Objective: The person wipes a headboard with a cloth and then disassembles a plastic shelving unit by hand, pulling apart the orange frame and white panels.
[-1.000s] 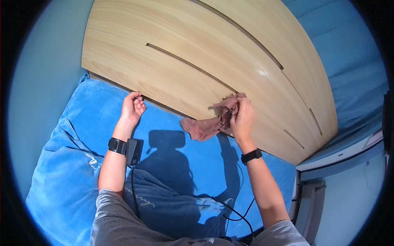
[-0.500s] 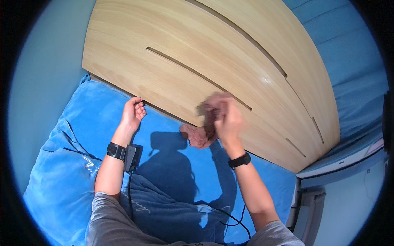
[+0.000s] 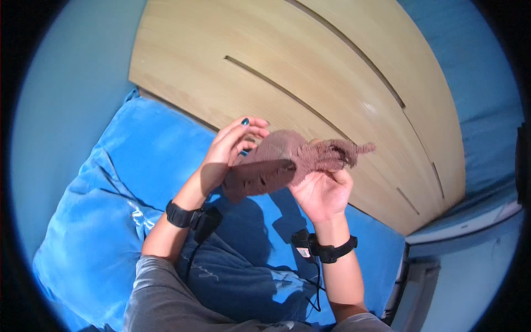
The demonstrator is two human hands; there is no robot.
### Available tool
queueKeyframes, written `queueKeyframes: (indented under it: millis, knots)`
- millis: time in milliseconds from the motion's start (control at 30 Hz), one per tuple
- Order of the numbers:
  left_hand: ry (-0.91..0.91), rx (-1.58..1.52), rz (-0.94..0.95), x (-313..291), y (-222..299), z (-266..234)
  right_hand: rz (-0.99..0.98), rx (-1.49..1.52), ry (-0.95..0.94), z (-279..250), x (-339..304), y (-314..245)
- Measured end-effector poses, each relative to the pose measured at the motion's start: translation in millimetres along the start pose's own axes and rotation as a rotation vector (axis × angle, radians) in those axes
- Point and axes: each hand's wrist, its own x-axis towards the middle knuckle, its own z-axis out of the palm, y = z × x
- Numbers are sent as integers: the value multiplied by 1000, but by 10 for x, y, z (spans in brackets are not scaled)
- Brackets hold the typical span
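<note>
A brownish-pink fluffy cloth (image 3: 265,163) hangs in the air above the blue bedding, blurred by motion. Its right part is bunched up, while the left part spreads out as a flap. My right hand (image 3: 323,191) grips the bunched part from below, palm turned up; its fingers are partly hidden behind the cloth. At the flap's left edge is my left hand (image 3: 235,141), fingers bent but apart, with the cloth covering a little of its palm side. Whether it touches the cloth, I cannot tell.
A wooden headboard (image 3: 210,83) with long dark slots stands beyond the blue bedding (image 3: 149,133). Black bands with small boxes sit on my left wrist (image 3: 182,214) and right wrist (image 3: 334,252), with black cables (image 3: 316,299) trailing down. Blue curtain (image 3: 470,72) hangs at right.
The cloth has risen off the bedding edge and swung out leftward. My left hand has moved right and up, close to it. My right hand has turned palm up.
</note>
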Motion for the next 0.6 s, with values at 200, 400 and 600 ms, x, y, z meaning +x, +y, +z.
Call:
queueKeyframes:
  millis: [200,400,600]
  knots:
    - [-263,-204,-405,-205,68,236,133,-42,48,1,-248,-263]
    - [-553,-87,-274,-251,44,325,236,-417,171,73,-479,-432]
    - [-492,83,-341,-305,42,399,219,-1086,392,246,-598,-422]
